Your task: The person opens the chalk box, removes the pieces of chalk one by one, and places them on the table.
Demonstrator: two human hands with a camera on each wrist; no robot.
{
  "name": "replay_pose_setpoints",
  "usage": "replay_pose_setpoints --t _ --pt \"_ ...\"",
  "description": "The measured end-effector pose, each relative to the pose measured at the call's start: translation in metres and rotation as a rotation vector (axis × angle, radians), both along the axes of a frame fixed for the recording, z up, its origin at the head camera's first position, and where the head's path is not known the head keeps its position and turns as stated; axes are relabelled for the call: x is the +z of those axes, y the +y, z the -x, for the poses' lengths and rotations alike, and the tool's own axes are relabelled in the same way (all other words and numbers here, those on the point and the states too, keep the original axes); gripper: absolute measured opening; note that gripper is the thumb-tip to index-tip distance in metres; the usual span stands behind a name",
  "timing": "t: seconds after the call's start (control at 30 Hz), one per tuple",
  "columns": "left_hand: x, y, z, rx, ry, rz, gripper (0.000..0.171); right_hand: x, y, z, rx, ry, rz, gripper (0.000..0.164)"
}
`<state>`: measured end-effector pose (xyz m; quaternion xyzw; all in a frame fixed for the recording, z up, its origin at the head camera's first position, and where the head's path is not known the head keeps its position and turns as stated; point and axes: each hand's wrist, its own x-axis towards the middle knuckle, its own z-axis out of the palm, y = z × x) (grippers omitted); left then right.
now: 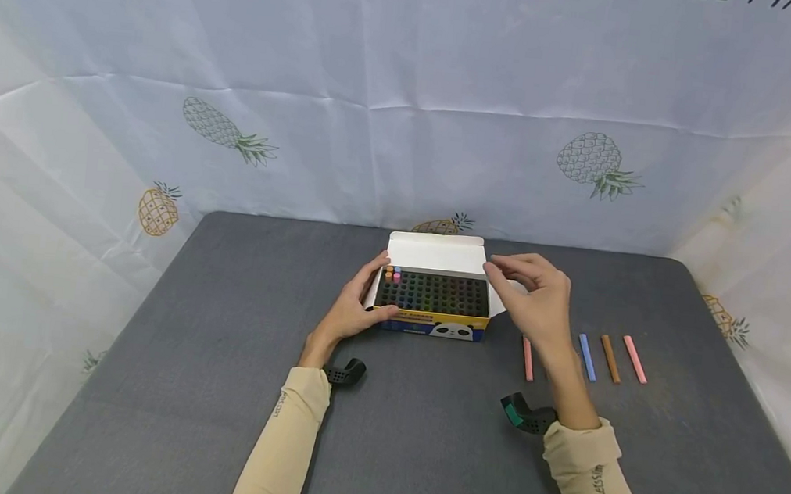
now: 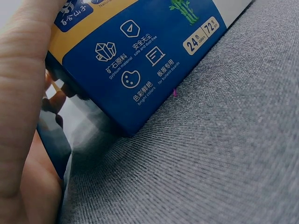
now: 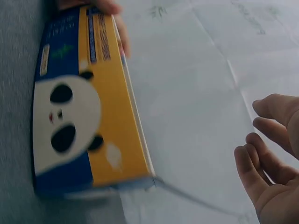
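A blue and yellow chalk box (image 1: 434, 325) with a panda on its front stands on the table, white lid (image 1: 435, 252) raised at the back. Its black insert (image 1: 444, 294) is full of holes, and several coloured chalks (image 1: 393, 274) poke up in the far left corner. My left hand (image 1: 351, 310) grips the box's left end, thumb on the front and fingers along the side. Over the right end hovers my right hand (image 1: 539, 299), fingers loosely bent; the right wrist view shows nothing between them. The box's side flap (image 1: 498, 299) sticks out below it.
On the grey table (image 1: 164, 384), right of the box, lie a red chalk (image 1: 528, 359), a blue chalk (image 1: 587, 358), a brown chalk (image 1: 610, 358) and a pink chalk (image 1: 635, 360). My right wrist covers part of that row. A pineapple-print cloth (image 1: 403, 161) hangs behind.
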<state>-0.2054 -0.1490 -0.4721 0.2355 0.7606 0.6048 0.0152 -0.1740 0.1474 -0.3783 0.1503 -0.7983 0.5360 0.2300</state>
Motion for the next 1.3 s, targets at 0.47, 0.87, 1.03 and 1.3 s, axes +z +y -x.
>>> replay_pose_setpoints --t 0.47,0.87,1.03,1.3 --pt "-0.022 -0.004 0.009 0.02 0.021 0.019 0.087 -0.02 -0.055 0.019 0.13 -0.096 0.01 0.021" --pt "-0.02 -0.003 0.009 0.001 0.011 -0.015 0.086 -0.038 -0.095 0.034 0.182 -0.147 -0.098 0.02" --pt "-0.002 0.001 0.0 -0.015 -0.008 -0.015 0.086 -0.043 -0.101 0.035 0.185 -0.155 -0.143 0.018" --pt "0.011 0.0 -0.005 -0.019 -0.024 -0.024 0.087 -0.049 -0.106 0.036 0.145 -0.163 -0.227 0.015"
